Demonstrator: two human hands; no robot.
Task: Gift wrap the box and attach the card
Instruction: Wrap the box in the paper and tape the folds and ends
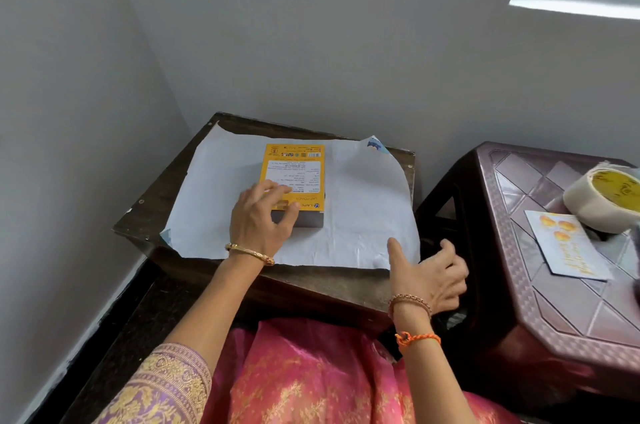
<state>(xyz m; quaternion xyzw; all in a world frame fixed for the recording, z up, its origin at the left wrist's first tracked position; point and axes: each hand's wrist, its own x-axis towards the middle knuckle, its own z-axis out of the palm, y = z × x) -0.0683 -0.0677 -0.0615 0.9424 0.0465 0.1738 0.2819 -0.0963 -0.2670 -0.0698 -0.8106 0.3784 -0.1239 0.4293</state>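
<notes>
Box (293, 178) on paper (363, 209) on table (166, 188); stool (519, 250) to right w/ card (568, 247), tape (602, 195)

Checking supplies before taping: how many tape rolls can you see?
1. The tape roll sits on the plastic stool at the right, beside the card. More could lie outside the frame.

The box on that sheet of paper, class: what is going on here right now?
A person is starting to wrap. The left hand holds the near end of the yellow box, which lies on the wrapping paper spread white side up over the wooden table. The right hand touches the paper's near right edge. The card and tape roll wait on the plastic stool.
</notes>
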